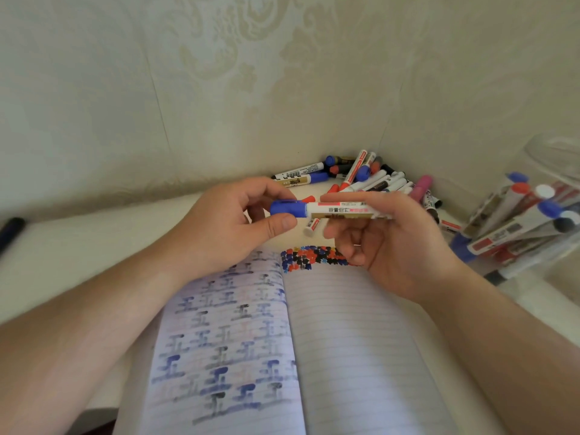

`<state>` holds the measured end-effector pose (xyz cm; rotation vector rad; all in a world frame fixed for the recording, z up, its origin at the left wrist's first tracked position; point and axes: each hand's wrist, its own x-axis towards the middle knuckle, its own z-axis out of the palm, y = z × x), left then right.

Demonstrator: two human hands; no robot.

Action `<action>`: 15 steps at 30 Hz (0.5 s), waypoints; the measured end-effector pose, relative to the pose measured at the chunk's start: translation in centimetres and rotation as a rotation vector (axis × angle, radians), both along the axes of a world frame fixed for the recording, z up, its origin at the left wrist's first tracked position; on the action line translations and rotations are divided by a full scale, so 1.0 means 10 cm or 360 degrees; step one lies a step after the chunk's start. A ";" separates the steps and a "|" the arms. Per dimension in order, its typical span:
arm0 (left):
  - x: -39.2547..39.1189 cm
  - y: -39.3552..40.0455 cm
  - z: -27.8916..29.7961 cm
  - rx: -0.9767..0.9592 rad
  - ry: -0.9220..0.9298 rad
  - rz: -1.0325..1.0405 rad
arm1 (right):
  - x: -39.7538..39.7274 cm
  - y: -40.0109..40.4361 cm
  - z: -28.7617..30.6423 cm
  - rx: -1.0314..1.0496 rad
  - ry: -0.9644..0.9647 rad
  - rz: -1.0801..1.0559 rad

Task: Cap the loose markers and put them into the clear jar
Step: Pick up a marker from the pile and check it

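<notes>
Clear jar (533, 233) at my right, on the desk (78, 246), holds capped markers.
My left hand (219, 227) grips the blue cap (287, 208); my right hand (389, 240) grasps the white marker (345, 210), above the notebook (345, 340).

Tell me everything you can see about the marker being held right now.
The marker has a white barrel with a printed label, plastic by its look, and a blue cap on its left end. It lies roughly level above the open notebook. The left hand pinches the cap between thumb and fingers; the right hand holds the barrel. Whether the cap is fully seated cannot be told.
</notes>
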<state>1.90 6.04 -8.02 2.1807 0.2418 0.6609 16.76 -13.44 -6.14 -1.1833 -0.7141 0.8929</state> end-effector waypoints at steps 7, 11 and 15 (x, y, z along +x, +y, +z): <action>0.00 -0.01 0.01 -0.0029 0.0160 0.0013 | 0.08 -0.07 0.00 -0.0214 -0.1281 -0.0274; 0.02 -0.02 -0.03 -0.0146 0.0166 0.0079 | 0.01 -0.06 -0.01 -0.0247 -0.1432 -0.0184; 0.04 -0.04 -0.06 -0.0093 0.0147 0.0110 | -0.03 -0.01 -0.05 -0.0269 -0.1428 -0.0292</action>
